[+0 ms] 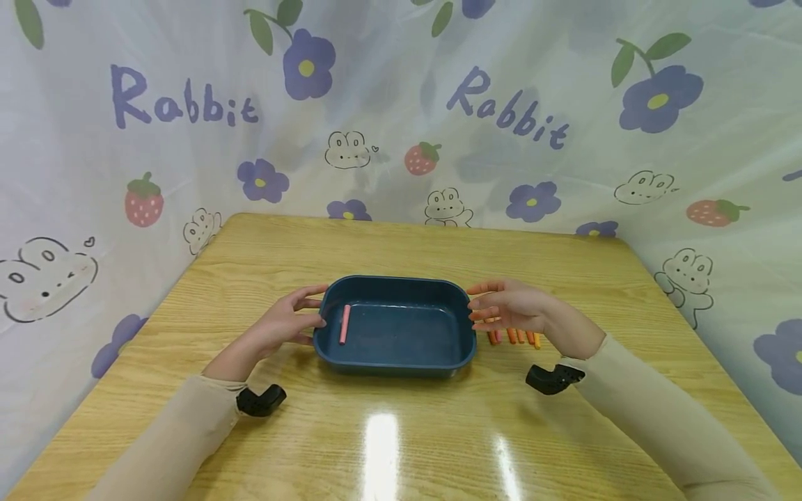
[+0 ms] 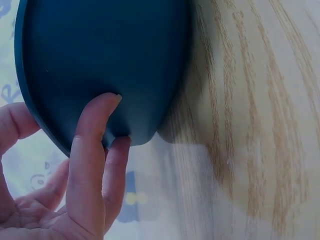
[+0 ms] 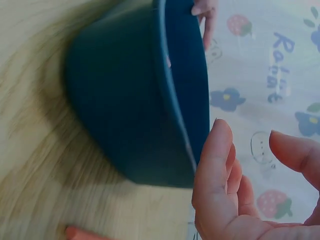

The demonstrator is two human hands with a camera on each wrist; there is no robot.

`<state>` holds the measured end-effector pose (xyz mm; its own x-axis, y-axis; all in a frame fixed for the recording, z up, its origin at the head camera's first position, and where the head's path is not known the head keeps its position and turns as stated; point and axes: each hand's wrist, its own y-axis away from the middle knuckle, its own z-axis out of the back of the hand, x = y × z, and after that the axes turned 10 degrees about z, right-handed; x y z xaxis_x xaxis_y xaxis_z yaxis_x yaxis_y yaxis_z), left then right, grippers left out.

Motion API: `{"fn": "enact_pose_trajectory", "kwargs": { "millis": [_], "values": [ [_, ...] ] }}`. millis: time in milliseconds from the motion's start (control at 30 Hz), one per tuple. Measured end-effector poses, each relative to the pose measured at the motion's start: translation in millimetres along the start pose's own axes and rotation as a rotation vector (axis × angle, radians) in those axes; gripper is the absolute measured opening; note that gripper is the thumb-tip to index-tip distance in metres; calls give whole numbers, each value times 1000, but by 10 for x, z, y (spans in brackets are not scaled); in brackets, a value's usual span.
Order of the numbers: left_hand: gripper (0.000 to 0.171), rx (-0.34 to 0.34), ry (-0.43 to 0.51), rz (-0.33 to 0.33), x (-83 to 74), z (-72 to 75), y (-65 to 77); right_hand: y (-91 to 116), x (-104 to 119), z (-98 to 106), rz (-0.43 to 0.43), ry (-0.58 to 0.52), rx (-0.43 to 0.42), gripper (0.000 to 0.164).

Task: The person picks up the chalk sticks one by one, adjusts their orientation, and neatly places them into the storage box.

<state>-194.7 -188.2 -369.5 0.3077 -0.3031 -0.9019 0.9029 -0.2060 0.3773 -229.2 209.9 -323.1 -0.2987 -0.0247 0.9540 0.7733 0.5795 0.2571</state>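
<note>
A dark blue rectangular bin (image 1: 401,367) with rounded corners sits on the wooden table. Inside, near its left end, lies a pink chalk-like stick (image 1: 344,325). My left hand (image 1: 285,321) is at the bin's left end; in the left wrist view, fingertips (image 2: 116,100) touch the outer wall with the fingers only slightly bent. At the opposite end is my right hand (image 1: 516,306), its fingers loosely extended beside the rim. The right wrist view shows its thumb held apart from the fingers. Several orange, pink and yellow sticks (image 1: 512,337) lie below the right hand, partly hidden by it.
The wooden table (image 1: 413,445) extends around the bin on all sides. Behind it and along both sides hangs a white cloth (image 1: 401,90) printed with rabbits, flowers and strawberries. A black wrist-worn camera (image 1: 554,379) juts out under the right forearm, another camera (image 1: 261,401) by the left.
</note>
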Motion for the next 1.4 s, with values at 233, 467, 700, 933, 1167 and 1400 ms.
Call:
{"fn": "enact_pose_trajectory", "kwargs": {
  "millis": [233, 467, 700, 933, 1167, 1400],
  "values": [
    [67, -2, 4, 1, -1, -7, 4, 137, -102, 162, 27, 16, -43, 51],
    [66, -3, 2, -8, 2, -3, 5, 249, -185, 309, 26, 58, -92, 52],
    [65, -13, -10, -8, -9, -2, 14, 327, -304, 451, 13, 168, -170, 62],
    [65, -12, -1, 0, -17, -13, 25, 393, -412, 561, 36, 247, -235, 62],
    [65, -11, 2, -4, -11, -14, 10, 433, -500, 683, 62, 402, -322, 58],
    [66, -12, -1, -4, -1, -12, 10, 439, -579, 761, 40, 516, -402, 56]
  ]
}}
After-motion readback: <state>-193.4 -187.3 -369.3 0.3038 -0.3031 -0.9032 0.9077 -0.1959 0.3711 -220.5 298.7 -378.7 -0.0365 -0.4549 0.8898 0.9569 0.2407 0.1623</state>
